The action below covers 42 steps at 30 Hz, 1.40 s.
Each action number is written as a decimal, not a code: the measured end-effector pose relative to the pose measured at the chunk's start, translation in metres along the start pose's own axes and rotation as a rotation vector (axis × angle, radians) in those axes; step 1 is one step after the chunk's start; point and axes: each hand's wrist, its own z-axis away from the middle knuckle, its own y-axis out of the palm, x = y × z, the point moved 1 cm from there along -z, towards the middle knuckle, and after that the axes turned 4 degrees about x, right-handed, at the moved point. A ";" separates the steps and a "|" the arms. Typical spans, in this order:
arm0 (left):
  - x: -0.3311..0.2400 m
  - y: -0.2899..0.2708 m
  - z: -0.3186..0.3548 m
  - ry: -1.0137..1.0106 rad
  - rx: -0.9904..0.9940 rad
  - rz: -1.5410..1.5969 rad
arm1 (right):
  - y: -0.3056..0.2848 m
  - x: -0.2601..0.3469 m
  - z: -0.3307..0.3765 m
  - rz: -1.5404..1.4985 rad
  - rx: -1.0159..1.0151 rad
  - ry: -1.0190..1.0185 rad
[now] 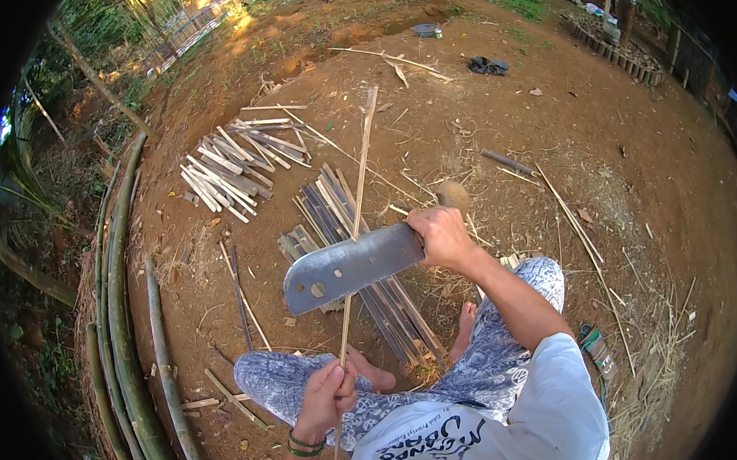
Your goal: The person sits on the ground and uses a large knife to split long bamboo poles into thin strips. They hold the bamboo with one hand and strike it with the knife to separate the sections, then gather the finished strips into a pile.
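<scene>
Thin bamboo strip (359, 188) stands nearly upright over the dirt ground (618, 167); left hand (327, 394) grips its lower end, fingers curled tight around it, above the patterned trouser knee. Right hand (440, 236) has fingers wrapped closed on the handle of a broad cleaver (352, 265), whose blade lies across the strip at mid-length. Split bamboo slats (227, 173) are piled beyond; whole green bamboo poles (123, 301) lie at left.

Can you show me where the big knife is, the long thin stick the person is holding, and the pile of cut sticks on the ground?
cleaver (346, 266): head view, middle of the flat blade.
bamboo strip (362, 160): head view, upper stretch above the blade.
pile of split bamboo pieces (227, 170): head view, middle of the heap.
</scene>
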 end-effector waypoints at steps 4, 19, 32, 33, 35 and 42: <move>0.008 -0.008 0.022 -0.020 -0.017 0.001 | -0.003 -0.017 -0.001 0.057 0.002 0.007; 0.033 -0.030 0.065 -0.094 -0.094 0.046 | -0.025 -0.069 -0.025 0.283 0.216 0.463; 0.062 -0.067 0.076 -0.156 -0.010 0.079 | -0.060 -0.183 -0.045 0.249 -0.018 1.018; 0.057 -0.063 0.069 -0.158 -0.042 0.109 | -0.050 -0.173 -0.040 0.173 -0.022 0.977; 0.051 -0.050 0.052 -0.163 -0.074 0.151 | -0.034 -0.151 -0.026 0.118 0.012 0.871; 0.029 -0.042 -0.037 -0.073 0.078 0.159 | 0.007 -0.017 -0.019 0.000 0.239 0.430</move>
